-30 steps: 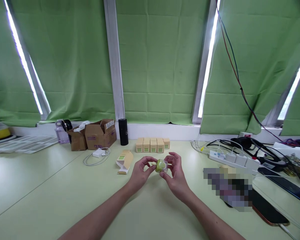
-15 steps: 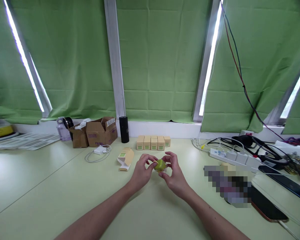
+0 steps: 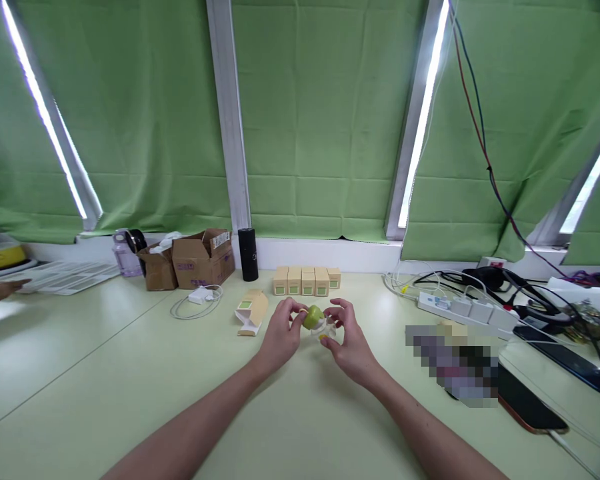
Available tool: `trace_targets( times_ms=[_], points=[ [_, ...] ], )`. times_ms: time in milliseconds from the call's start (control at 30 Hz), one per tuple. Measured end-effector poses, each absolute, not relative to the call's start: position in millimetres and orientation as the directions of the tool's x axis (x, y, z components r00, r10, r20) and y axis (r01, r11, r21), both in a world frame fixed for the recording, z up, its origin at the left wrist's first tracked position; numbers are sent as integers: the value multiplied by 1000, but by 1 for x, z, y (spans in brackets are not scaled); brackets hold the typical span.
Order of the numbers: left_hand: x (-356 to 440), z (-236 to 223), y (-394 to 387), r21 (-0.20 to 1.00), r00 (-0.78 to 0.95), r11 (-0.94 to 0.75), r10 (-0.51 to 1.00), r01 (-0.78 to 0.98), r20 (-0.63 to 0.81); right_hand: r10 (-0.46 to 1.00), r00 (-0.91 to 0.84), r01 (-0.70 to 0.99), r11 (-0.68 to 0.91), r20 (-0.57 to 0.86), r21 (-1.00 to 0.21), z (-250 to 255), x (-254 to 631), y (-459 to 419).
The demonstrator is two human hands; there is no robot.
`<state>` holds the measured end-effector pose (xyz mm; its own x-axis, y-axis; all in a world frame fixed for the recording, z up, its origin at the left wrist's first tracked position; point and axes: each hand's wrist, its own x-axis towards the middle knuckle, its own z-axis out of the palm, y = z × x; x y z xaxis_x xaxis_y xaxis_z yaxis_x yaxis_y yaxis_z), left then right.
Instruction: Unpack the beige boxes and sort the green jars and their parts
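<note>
Above the middle of the pale green table, my left hand point(image 3: 281, 331) pinches a small round green lid point(image 3: 313, 317). My right hand point(image 3: 347, 337) holds a small clear jar point(image 3: 326, 328) just below and right of the lid, so the two parts are slightly apart. An opened tan carton with a green label point(image 3: 250, 311) lies on its side left of my hands. Behind them stands a row of several small tan boxes point(image 3: 306, 281).
Brown cardboard boxes point(image 3: 195, 257), a black cylinder point(image 3: 248, 255) and a white charger with cable point(image 3: 197, 297) sit at the back left. A power strip point(image 3: 460, 308), cables and a phone point(image 3: 530, 407) lie on the right. Another person's hand point(image 3: 0, 289) shows at the far left edge.
The green lid has come away from the clear jar, my left hand lifting it up and left. Another person's hand has appeared at the far left.
</note>
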<state>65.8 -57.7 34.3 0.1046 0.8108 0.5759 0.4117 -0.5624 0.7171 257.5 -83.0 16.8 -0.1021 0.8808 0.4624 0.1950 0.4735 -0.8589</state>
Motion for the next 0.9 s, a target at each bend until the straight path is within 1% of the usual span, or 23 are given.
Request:
trace_targets(
  times_ms=[100, 167, 233, 367, 500, 567, 667, 733, 767, 900],
  points=[
    [60, 35, -47, 808, -30, -517, 837, 282, 546, 881, -87, 140, 474, 466, -869, 20, 261, -81],
    [56, 34, -40, 878, -116, -443, 877, 182, 466, 875, -81, 136, 484, 477, -864, 24, 263, -81],
    [53, 32, -35, 921, -161, -373, 908, 114, 388, 863, -77, 163, 506, 500, -847, 28, 266, -82],
    [51, 28, -30, 951, -178, -305, 934, 58, 310, 831, -50, 220, 550, 554, -806, 36, 272, -81],
    [51, 26, -29, 968, -185, -252, 951, 9, 249, 802, 47, 294, 559, 596, -775, 46, 290, -72],
    [51, 25, -29, 972, -188, -233, 956, -11, 227, 791, 92, 358, 541, 605, -761, 50, 305, -63],
    [51, 24, -28, 977, -192, -211, 961, -32, 201, 770, 95, 509, 507, 630, -696, 51, 331, -50],
    [50, 24, -28, 980, -193, -197, 964, -41, 186, 790, 99, 624, 425, 606, -656, 48, 345, -41],
    [50, 23, -28, 981, -193, -190, 965, -45, 178, 810, 101, 651, 385, 578, -654, 45, 350, -38],
    [49, 23, -29, 984, -182, -167, 971, -56, 155, 891, 83, 696, 269, 446, -666, 31, 362, -27]
  ],
)
